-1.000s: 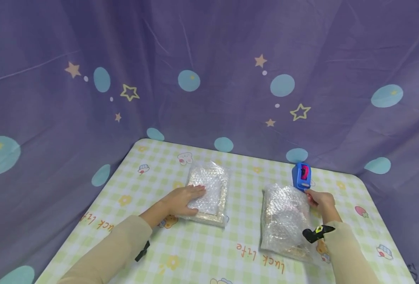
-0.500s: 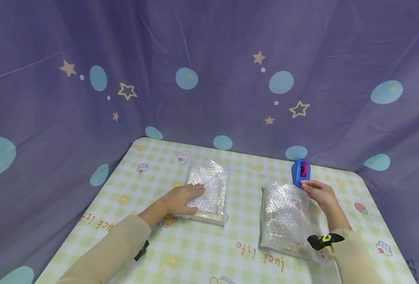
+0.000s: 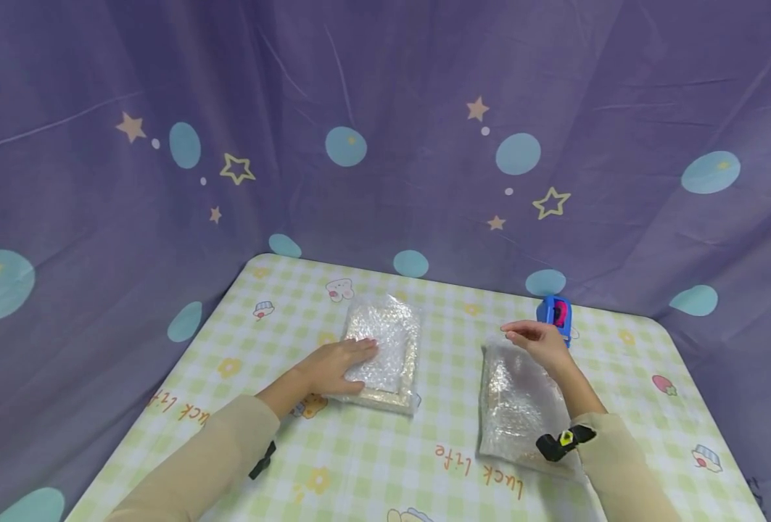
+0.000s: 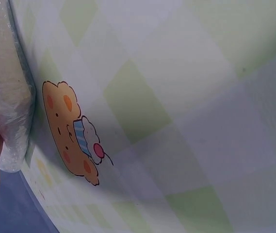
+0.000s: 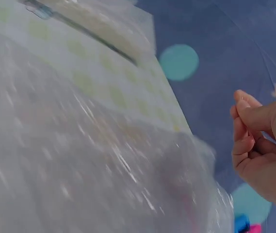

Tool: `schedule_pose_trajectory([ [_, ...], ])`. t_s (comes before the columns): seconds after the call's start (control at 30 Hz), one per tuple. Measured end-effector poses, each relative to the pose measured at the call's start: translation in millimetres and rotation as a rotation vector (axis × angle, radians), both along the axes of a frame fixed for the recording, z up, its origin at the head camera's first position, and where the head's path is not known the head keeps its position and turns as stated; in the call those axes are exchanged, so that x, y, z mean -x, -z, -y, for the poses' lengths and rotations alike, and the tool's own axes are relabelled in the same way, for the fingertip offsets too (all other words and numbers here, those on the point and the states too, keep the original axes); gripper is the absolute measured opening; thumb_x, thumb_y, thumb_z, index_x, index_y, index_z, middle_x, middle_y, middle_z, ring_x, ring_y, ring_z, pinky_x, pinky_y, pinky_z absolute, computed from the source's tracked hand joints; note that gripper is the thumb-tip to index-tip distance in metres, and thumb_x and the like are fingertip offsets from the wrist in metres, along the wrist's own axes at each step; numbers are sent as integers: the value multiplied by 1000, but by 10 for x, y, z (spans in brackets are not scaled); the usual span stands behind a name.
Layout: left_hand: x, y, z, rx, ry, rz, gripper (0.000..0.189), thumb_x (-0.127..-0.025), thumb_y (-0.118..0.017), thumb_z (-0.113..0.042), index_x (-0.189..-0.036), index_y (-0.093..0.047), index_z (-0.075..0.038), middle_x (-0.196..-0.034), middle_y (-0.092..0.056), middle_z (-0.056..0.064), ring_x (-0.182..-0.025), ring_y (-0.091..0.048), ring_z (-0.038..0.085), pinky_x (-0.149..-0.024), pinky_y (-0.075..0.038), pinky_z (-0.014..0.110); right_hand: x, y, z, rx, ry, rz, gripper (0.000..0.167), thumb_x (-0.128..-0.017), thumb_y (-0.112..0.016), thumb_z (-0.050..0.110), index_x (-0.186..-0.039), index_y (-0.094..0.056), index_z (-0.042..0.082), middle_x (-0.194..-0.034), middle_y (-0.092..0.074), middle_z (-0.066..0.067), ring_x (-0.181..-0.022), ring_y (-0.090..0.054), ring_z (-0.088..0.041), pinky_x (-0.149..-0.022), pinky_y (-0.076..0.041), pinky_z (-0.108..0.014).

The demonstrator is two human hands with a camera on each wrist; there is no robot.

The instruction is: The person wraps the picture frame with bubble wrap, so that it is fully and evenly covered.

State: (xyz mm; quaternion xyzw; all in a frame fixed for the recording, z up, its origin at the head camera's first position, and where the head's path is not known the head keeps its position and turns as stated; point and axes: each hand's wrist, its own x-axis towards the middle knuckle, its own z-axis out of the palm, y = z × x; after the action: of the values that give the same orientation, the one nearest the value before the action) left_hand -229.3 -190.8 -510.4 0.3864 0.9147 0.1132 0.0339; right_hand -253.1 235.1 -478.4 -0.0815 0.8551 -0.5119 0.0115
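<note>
My left hand (image 3: 336, 366) lies flat with spread fingers on a bubble-wrapped frame (image 3: 398, 399), pale-edged, at the table's left middle. Its edge shows in the left wrist view, where the wrapped frame (image 4: 11, 82) meets a sliver of that hand. Above the far end of a second bubble-wrapped package (image 3: 522, 406), my right hand (image 3: 545, 344) holds thumb and fingertips together. A faint clear sliver, like a strip of clear tape (image 5: 248, 131), shows at the pinch in the right wrist view. Just behind that hand stands a blue tape dispenser (image 3: 553, 312) with a pink core, partly covered by it.
A green-and-white checked cloth with printed cartoons covers the table (image 3: 437, 348). Purple curtain (image 3: 385, 203) with stars and teal spots rises right behind the table's far edge and along its sides.
My right hand has left the tape dispenser's front and moved left over the far end of the right package, fingertips pinched. My left hand stays on the left frame.
</note>
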Motion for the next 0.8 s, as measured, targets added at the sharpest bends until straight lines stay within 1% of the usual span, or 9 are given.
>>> schedule_pose_trajectory([
  [0.13, 3, -5, -1, 0, -1, 2, 68, -87, -57, -41, -145, -42, -9, -154, -39, 9, -141, -40, 30, -116, -36, 43, 41, 33, 229, 25, -73, -39, 25, -90, -67, 14, -105, -69, -6, -102, -74, -14, -80, -62, 10, -71, -53, -14],
  [0.27, 5, -4, -1, -4, -4, 9, 68, -86, -57, -40, -145, -42, -9, -154, -39, 9, -141, -40, 31, -116, -37, 44, 77, 78, 446, 36, -113, -73, 22, -89, -67, 10, -103, -71, -7, -104, -71, -27, -79, -61, 12, -70, -52, -11],
  [0.37, 5, -2, 2, -7, -6, 14, 68, -86, -57, -40, -145, -43, -9, -154, -39, 9, -141, -40, 31, -116, -37, 45, 103, 101, 606, 32, -135, -91, 19, -88, -68, 8, -100, -72, -6, -103, -70, -28, -78, -60, 12, -70, -51, -10],
  [0.43, 8, -2, 5, -5, -8, 15, 68, -87, -57, -41, -145, -42, -10, -154, -39, 8, -141, -40, 31, -116, -37, 45, 121, 113, 715, 19, -156, -105, 17, -88, -68, 8, -98, -72, -6, -102, -71, -27, -77, -62, 8, -68, -51, -11],
  [0.57, 14, 1, 13, -7, -11, 14, 69, -86, -57, -42, -145, -42, -10, -154, -39, 8, -142, -39, 30, -117, -36, 44, 165, 142, 944, -19, -211, -87, 16, -90, -65, 9, -97, -71, -3, -100, -70, -27, -76, -66, -11, -66, -50, -14],
  [0.63, 15, 5, 13, -15, -8, 14, 69, -86, -58, -41, -145, -42, -10, -154, -39, 8, -142, -39, 30, -117, -35, 44, 189, 163, 1056, -39, -232, -51, 17, -92, -63, 13, -97, -70, -2, -98, -69, -27, -75, -64, -20, -63, -49, -16],
  [0.67, 14, 8, 13, -17, -6, 12, 69, -86, -58, -41, -145, -42, -10, -154, -39, 8, -142, -39, 30, -117, -35, 44, 199, 171, 1113, -48, -240, -33, 18, -92, -63, 14, -96, -70, -2, -97, -68, -28, -74, -63, -23, -62, -48, -16],
  [0.7, 12, 11, 12, -18, -5, 11, 69, -86, -58, -41, -145, -42, -9, -154, -39, 8, -142, -39, 30, -117, -35, 44, 208, 178, 1168, -57, -248, -14, 19, -93, -62, 15, -96, -69, -2, -96, -68, -29, -73, -61, -23, -61, -46, -17],
  [0.8, 3, 12, 8, -15, -5, 12, 69, -86, -58, -42, -145, -42, -9, -154, -39, 9, -142, -39, 30, -117, -35, 44, 229, 192, 1339, -85, -264, 11, 20, -93, -62, 16, -94, -68, -3, -90, -66, -27, -70, -55, -16, -61, -44, -18],
])
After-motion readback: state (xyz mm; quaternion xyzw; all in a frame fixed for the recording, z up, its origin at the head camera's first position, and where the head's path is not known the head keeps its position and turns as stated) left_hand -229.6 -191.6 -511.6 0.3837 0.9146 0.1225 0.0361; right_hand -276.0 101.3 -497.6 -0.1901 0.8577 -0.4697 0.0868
